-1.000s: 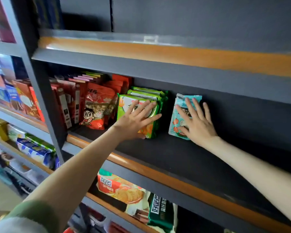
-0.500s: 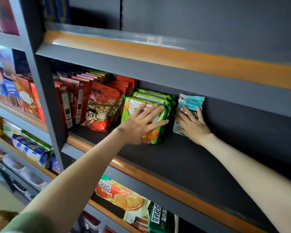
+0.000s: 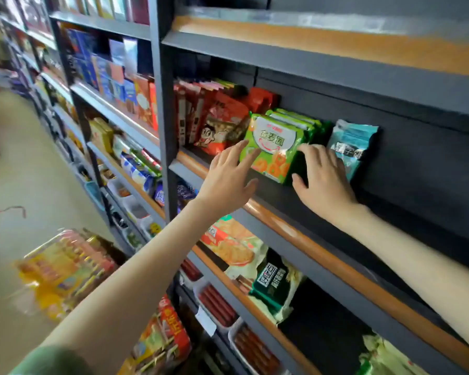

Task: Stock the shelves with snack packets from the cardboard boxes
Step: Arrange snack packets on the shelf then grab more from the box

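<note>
A row of green snack packets (image 3: 275, 147) stands upright on the dark shelf (image 3: 295, 220) with the orange front strip. My left hand (image 3: 228, 177) is spread, its fingertips touching the front green packet's left edge. My right hand (image 3: 322, 180) lies against the right side of the green row, fingers straight. A teal packet (image 3: 355, 144) leans on the back wall just right of my right hand, apart from the green row. Red packets (image 3: 220, 125) stand to the left of the green ones.
The shelf runs bare to the right of the teal packet. The shelf below holds biscuit packets (image 3: 233, 247) and a dark green packet (image 3: 274, 280). Packaged goods (image 3: 68, 269) sit low at left. More stocked shelves (image 3: 114, 77) extend to the left along an aisle floor.
My right hand left the teal packet and moved left onto the side of the green row. My left hand slid down off the front green packet's face to its left edge. The view swung left.
</note>
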A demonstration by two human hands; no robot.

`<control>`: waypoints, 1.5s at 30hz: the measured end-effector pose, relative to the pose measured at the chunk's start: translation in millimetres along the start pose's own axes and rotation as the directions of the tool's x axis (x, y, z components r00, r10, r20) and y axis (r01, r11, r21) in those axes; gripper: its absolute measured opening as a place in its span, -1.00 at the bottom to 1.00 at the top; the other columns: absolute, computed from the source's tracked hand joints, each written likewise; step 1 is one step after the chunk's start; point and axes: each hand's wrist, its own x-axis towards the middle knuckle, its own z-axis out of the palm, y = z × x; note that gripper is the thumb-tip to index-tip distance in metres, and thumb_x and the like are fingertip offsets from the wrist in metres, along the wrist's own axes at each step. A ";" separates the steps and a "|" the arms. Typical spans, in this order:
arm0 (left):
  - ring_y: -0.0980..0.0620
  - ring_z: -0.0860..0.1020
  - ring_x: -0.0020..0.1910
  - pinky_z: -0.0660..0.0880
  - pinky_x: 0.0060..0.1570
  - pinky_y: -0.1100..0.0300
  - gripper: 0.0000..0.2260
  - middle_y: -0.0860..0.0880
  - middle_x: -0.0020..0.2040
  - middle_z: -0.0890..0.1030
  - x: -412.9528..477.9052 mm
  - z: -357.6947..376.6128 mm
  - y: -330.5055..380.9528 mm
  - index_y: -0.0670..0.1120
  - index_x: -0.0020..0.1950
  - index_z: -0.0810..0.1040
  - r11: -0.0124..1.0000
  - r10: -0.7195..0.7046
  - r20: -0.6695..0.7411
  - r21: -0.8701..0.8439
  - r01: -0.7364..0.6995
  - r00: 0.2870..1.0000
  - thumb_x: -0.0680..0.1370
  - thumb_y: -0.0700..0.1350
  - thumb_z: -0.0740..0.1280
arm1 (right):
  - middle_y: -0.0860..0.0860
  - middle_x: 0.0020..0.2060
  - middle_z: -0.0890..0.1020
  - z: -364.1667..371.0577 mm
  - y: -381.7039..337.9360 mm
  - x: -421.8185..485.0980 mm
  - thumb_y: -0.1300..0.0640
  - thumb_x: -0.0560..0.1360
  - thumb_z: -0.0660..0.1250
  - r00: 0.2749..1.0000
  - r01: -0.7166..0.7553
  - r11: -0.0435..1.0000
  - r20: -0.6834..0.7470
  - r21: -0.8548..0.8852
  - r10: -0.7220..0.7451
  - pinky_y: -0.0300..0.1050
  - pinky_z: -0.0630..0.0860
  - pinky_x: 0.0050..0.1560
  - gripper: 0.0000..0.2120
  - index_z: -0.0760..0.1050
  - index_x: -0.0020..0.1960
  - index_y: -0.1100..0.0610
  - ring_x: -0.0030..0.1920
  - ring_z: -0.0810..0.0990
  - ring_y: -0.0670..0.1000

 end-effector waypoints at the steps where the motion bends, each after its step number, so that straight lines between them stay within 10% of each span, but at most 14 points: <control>1: -0.20 0.27 0.42 0.23 0.35 -0.10 -0.48 -0.17 0.47 0.29 -23.6 -9.7 4.7 -0.11 0.49 0.30 0.996 -0.077 -0.030 -0.044 0.075 0.997 0.56 -0.07 0.33 | 0.23 0.15 0.48 -4.3 -19.9 -6.0 0.17 0.45 0.36 0.999 0.035 0.996 0.005 0.086 -0.036 0.18 0.37 0.13 -0.54 0.36 0.31 0.26 0.14 0.43 0.28; 8: -0.20 0.45 0.26 0.45 0.19 -0.05 -0.59 -0.18 0.32 0.46 -254.5 -79.4 19.4 -0.19 0.40 0.39 0.814 -0.581 -0.039 -0.052 0.579 0.813 0.56 -0.13 0.26 | 0.24 0.07 0.52 4.8 -195.9 -76.6 0.23 0.47 0.35 0.905 0.272 0.782 0.128 0.561 -0.406 0.10 0.37 0.12 -0.67 0.44 0.21 0.29 0.13 0.46 0.27; 15: -0.23 0.55 0.11 0.50 0.08 0.02 -0.63 -0.21 0.20 0.53 -523.0 -160.7 56.0 -0.18 0.31 0.47 0.320 -0.941 -0.069 0.132 0.938 0.331 0.51 -0.17 0.28 | 0.25 0.14 0.54 24.7 -402.0 -208.8 0.30 0.42 0.39 0.554 0.321 0.483 0.252 0.815 -0.794 0.03 0.35 0.21 -0.57 0.44 0.27 0.33 0.20 0.50 0.27; 22: -0.07 0.36 0.37 0.33 0.29 0.12 -0.59 -0.07 0.41 0.35 -735.0 -203.2 135.8 -0.11 0.47 0.31 -0.343 -0.936 -0.149 0.163 0.925 -0.320 0.62 -0.08 0.19 | 0.13 0.41 0.33 23.4 -552.4 -376.9 0.17 0.53 0.28 0.065 0.231 0.361 0.356 0.903 -0.932 0.00 0.26 0.41 -0.40 0.15 0.51 0.18 0.44 0.26 0.11; 28: -0.15 0.37 0.33 0.38 0.21 0.04 -0.60 -0.15 0.36 0.35 -860.4 -225.8 175.0 -0.07 0.47 0.29 -0.696 -0.718 -0.136 0.128 0.706 -0.683 0.63 -0.08 0.18 | 0.11 0.44 0.26 19.5 -639.6 -515.2 0.15 0.56 0.26 -0.248 0.183 0.288 0.328 0.940 -0.912 -0.03 0.25 0.39 -0.32 -0.01 0.56 0.13 0.43 0.24 0.11; 35: -0.23 0.36 0.37 0.38 0.22 0.04 -0.51 -0.24 0.45 0.26 -934.2 -223.9 157.2 0.02 0.55 0.12 -0.834 -0.542 0.025 -0.134 0.535 -0.840 0.64 0.00 0.17 | 0.09 0.47 0.27 31.9 -715.8 -618.6 0.04 0.53 0.34 -0.430 -0.056 0.475 0.409 0.878 -0.805 -0.10 0.25 0.39 -0.30 0.06 0.54 0.10 0.45 0.26 0.08; 45: -0.06 0.54 0.05 0.51 0.03 0.08 -0.54 -0.15 0.16 0.53 -946.7 -203.1 142.4 -0.15 0.37 0.34 -0.764 -0.424 -0.056 -0.514 0.390 -0.904 0.49 -0.26 0.35 | 0.02 0.30 0.49 54.3 -761.3 -664.6 -0.17 0.33 0.50 -0.538 -0.240 0.758 0.567 0.606 -0.624 0.01 0.44 0.28 -0.22 0.32 0.43 0.10 0.26 0.49 0.06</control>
